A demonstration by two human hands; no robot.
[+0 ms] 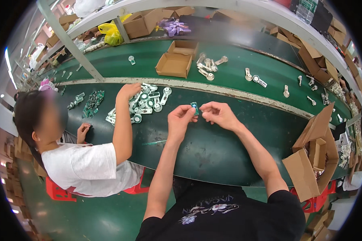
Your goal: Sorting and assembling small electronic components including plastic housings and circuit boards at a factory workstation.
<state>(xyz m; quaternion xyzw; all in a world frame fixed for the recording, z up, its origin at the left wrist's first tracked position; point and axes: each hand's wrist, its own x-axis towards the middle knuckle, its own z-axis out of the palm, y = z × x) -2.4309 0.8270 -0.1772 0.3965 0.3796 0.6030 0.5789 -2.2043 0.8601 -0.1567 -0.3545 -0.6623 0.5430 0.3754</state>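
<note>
Between the thumb and fingers of my left hand [179,119] is a small green circuit board [194,107], held up above the dark green worktable [213,154]. Just to its right, my right hand [221,115] has thumb and forefinger pinched together, close to the board. Whatever those fingertips may hold is too small to make out. Left of my hands lies a heap of white, round-headed plastic parts [149,100]. A co-worker's hand [128,91] reaches into that heap. A thin green strip [154,142] rests on the table near my left forearm.
Beyond a pale ledge, a green conveyor belt [120,66] carries scattered white parts and an open cardboard box [173,65]. Loose circuit boards [93,103] lie in front of the seated co-worker [82,164]. At the right edge stands an open carton [303,170]. A metal post [70,42] rises at left.
</note>
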